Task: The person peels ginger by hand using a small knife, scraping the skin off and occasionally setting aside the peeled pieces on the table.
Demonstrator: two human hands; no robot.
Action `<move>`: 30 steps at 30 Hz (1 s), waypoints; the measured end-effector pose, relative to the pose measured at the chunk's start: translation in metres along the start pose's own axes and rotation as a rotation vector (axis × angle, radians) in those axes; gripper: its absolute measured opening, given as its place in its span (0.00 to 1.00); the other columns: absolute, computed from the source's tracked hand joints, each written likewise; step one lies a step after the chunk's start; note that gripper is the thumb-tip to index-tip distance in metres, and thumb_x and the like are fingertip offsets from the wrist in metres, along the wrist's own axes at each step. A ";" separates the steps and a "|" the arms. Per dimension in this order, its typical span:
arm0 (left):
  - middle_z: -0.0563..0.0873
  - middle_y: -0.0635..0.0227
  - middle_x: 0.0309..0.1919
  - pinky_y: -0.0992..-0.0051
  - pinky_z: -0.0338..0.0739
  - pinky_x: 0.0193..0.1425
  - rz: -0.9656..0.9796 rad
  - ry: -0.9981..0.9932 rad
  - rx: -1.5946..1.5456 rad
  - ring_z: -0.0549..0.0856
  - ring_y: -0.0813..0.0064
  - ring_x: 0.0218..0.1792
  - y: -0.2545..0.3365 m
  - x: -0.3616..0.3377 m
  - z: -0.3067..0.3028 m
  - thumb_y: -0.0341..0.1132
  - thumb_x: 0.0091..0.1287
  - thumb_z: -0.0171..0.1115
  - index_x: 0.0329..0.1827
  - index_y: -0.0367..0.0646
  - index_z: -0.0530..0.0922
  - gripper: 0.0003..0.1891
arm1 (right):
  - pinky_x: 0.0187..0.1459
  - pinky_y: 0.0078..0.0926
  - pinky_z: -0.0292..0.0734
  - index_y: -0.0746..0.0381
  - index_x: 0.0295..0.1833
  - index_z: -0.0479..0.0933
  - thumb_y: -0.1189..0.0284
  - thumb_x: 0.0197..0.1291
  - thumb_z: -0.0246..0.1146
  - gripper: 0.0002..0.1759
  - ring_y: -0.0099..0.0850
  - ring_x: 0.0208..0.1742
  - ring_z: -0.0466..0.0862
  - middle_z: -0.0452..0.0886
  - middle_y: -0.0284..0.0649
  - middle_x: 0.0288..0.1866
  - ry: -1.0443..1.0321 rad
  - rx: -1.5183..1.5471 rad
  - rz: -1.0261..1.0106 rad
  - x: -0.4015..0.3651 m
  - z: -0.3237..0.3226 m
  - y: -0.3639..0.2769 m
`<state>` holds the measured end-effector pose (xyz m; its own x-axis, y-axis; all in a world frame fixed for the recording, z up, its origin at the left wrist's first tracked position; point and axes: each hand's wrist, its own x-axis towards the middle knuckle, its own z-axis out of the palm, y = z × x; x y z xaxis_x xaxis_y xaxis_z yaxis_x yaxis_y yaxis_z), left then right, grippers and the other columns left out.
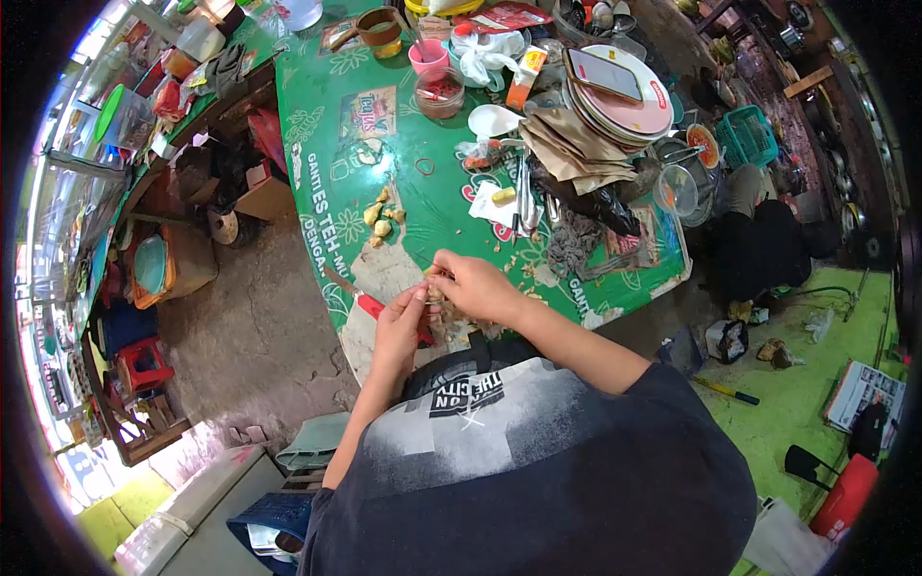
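Over the near edge of the table, my left hand (396, 324) and my right hand (473, 287) meet fingertip to fingertip. Both are closed in a pinch around something small, mostly hidden by the fingers; I cannot tell what it is. A knife (367, 304) with a red handle passes beneath my left hand, its blade pointing away to the left. Beyond my hands lies a small pile of knobbly, yellowish root pieces (381, 228) that look like ginger. Scraps of peel (519, 272) are scattered to the right of my right hand.
The green printed tablecloth (317, 125) carries a stack of plates (629, 101) with a phone (603, 75) on top. Brown paper (576, 149), spoons, a white ladle (495, 120), a pink cup (428, 60) and a crumpled grey cloth (574, 245) stand or lie around.
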<state>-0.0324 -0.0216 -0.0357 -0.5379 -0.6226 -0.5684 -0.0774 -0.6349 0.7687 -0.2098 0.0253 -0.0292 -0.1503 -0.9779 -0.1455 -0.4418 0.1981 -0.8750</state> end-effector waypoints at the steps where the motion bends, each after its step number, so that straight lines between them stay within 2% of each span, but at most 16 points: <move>1: 0.86 0.68 0.45 0.79 0.79 0.45 -0.018 -0.009 -0.028 0.85 0.77 0.42 -0.006 0.000 0.001 0.36 0.75 0.57 0.59 0.36 0.78 0.15 | 0.38 0.45 0.76 0.61 0.45 0.75 0.63 0.66 0.60 0.12 0.49 0.36 0.84 0.83 0.49 0.34 -0.005 -0.001 0.017 -0.006 0.000 0.001; 2: 0.85 0.66 0.46 0.77 0.80 0.47 -0.035 -0.017 -0.056 0.86 0.75 0.44 -0.009 0.000 0.001 0.36 0.75 0.57 0.59 0.35 0.78 0.16 | 0.38 0.45 0.76 0.61 0.45 0.75 0.63 0.66 0.60 0.12 0.49 0.36 0.84 0.83 0.49 0.34 -0.006 -0.002 0.012 -0.010 -0.002 0.003; 4: 0.85 0.65 0.46 0.77 0.80 0.48 -0.080 -0.023 -0.053 0.85 0.75 0.43 -0.004 -0.005 0.005 0.34 0.74 0.57 0.58 0.35 0.77 0.15 | 0.36 0.36 0.77 0.63 0.44 0.77 0.63 0.67 0.60 0.13 0.36 0.33 0.84 0.83 0.44 0.31 -0.084 0.252 0.106 -0.016 -0.008 0.010; 5: 0.85 0.66 0.46 0.77 0.79 0.49 -0.121 -0.047 -0.104 0.85 0.75 0.44 -0.005 -0.006 0.006 0.33 0.73 0.58 0.58 0.35 0.77 0.15 | 0.34 0.28 0.75 0.64 0.43 0.78 0.63 0.68 0.60 0.13 0.24 0.31 0.82 0.82 0.36 0.28 -0.060 0.413 0.134 -0.020 -0.011 0.017; 7: 0.85 0.67 0.46 0.76 0.79 0.49 -0.150 -0.061 -0.157 0.85 0.75 0.44 -0.002 -0.009 0.012 0.32 0.72 0.58 0.57 0.36 0.76 0.14 | 0.26 0.21 0.70 0.61 0.42 0.78 0.65 0.68 0.60 0.10 0.18 0.24 0.76 0.80 0.31 0.26 0.097 0.512 0.233 -0.029 -0.041 0.007; 8: 0.85 0.68 0.46 0.76 0.79 0.50 -0.135 -0.068 -0.191 0.85 0.75 0.44 0.002 -0.013 0.018 0.32 0.71 0.58 0.58 0.37 0.76 0.14 | 0.19 0.17 0.62 0.59 0.40 0.78 0.64 0.68 0.61 0.09 0.16 0.17 0.69 0.76 0.29 0.23 0.162 0.719 0.421 -0.034 -0.057 0.008; 9: 0.84 0.69 0.45 0.75 0.79 0.50 -0.120 -0.071 -0.225 0.85 0.74 0.45 0.004 -0.017 0.021 0.32 0.71 0.59 0.58 0.38 0.76 0.15 | 0.15 0.15 0.56 0.58 0.40 0.76 0.63 0.68 0.61 0.10 0.14 0.14 0.63 0.73 0.28 0.22 0.206 0.975 0.417 -0.038 -0.067 0.023; 10: 0.84 0.69 0.45 0.75 0.79 0.50 -0.111 -0.053 -0.226 0.85 0.74 0.45 0.003 -0.019 0.021 0.32 0.71 0.59 0.58 0.38 0.76 0.15 | 0.16 0.15 0.57 0.59 0.43 0.75 0.61 0.70 0.60 0.12 0.15 0.15 0.64 0.72 0.28 0.22 0.220 1.192 0.379 -0.045 -0.073 0.041; 12: 0.84 0.72 0.44 0.75 0.80 0.49 -0.102 -0.119 -0.307 0.85 0.74 0.47 -0.001 -0.018 0.017 0.33 0.71 0.61 0.57 0.42 0.77 0.14 | 0.17 0.14 0.58 0.59 0.46 0.73 0.58 0.72 0.57 0.15 0.15 0.16 0.65 0.73 0.29 0.24 0.176 1.308 0.375 -0.060 -0.076 0.039; 16: 0.84 0.72 0.45 0.79 0.80 0.48 -0.089 -0.144 -0.244 0.85 0.76 0.46 0.000 -0.020 0.021 0.31 0.69 0.63 0.56 0.43 0.76 0.14 | 0.19 0.13 0.59 0.61 0.54 0.73 0.56 0.75 0.53 0.19 0.15 0.19 0.66 0.74 0.30 0.26 0.209 1.306 0.450 -0.078 -0.050 0.005; 19: 0.84 0.72 0.46 0.82 0.80 0.49 -0.048 -0.146 -0.355 0.86 0.76 0.46 0.001 -0.023 0.026 0.30 0.69 0.64 0.57 0.43 0.76 0.15 | 0.23 0.10 0.60 0.60 0.70 0.68 0.59 0.78 0.47 0.23 0.14 0.24 0.66 0.73 0.28 0.28 0.106 1.044 0.257 -0.079 -0.049 -0.014; 20: 0.84 0.72 0.46 0.82 0.80 0.49 -0.041 -0.139 -0.358 0.86 0.76 0.46 0.002 -0.025 0.027 0.30 0.69 0.64 0.57 0.43 0.76 0.15 | 0.23 0.10 0.60 0.60 0.70 0.68 0.59 0.78 0.47 0.23 0.14 0.24 0.66 0.73 0.28 0.28 0.096 1.043 0.254 -0.079 -0.049 -0.017; 22: 0.84 0.70 0.46 0.82 0.80 0.50 -0.022 -0.140 -0.424 0.86 0.77 0.45 0.006 -0.028 0.027 0.32 0.70 0.62 0.60 0.41 0.75 0.16 | 0.26 0.11 0.61 0.59 0.73 0.65 0.62 0.78 0.47 0.24 0.13 0.26 0.67 0.74 0.28 0.32 -0.101 0.662 0.202 -0.078 -0.048 -0.023; 23: 0.84 0.70 0.46 0.82 0.80 0.50 -0.014 -0.137 -0.425 0.86 0.77 0.45 0.006 -0.027 0.023 0.32 0.70 0.62 0.60 0.41 0.75 0.16 | 0.31 0.12 0.65 0.59 0.75 0.63 0.66 0.77 0.49 0.25 0.14 0.30 0.69 0.75 0.29 0.36 -0.133 0.642 0.160 -0.080 -0.043 -0.019; 27: 0.84 0.69 0.48 0.83 0.80 0.50 0.017 -0.203 -0.498 0.85 0.80 0.45 0.005 -0.025 0.012 0.33 0.72 0.59 0.65 0.38 0.72 0.20 | 0.41 0.17 0.70 0.59 0.75 0.63 0.73 0.72 0.54 0.26 0.18 0.35 0.72 0.76 0.32 0.38 -0.168 0.442 0.002 -0.082 -0.030 -0.028; 30: 0.85 0.70 0.50 0.82 0.80 0.50 0.076 -0.230 -0.544 0.84 0.82 0.45 -0.001 -0.022 0.011 0.32 0.72 0.59 0.66 0.37 0.72 0.21 | 0.43 0.20 0.73 0.57 0.73 0.64 0.73 0.72 0.54 0.25 0.20 0.37 0.75 0.77 0.35 0.40 -0.120 0.265 -0.107 -0.083 -0.021 -0.029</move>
<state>-0.0301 -0.0020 -0.0204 -0.6978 -0.5988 -0.3931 0.3768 -0.7736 0.5095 -0.2030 0.1017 0.0182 -0.0031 -0.9963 -0.0853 -0.2009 0.0842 -0.9760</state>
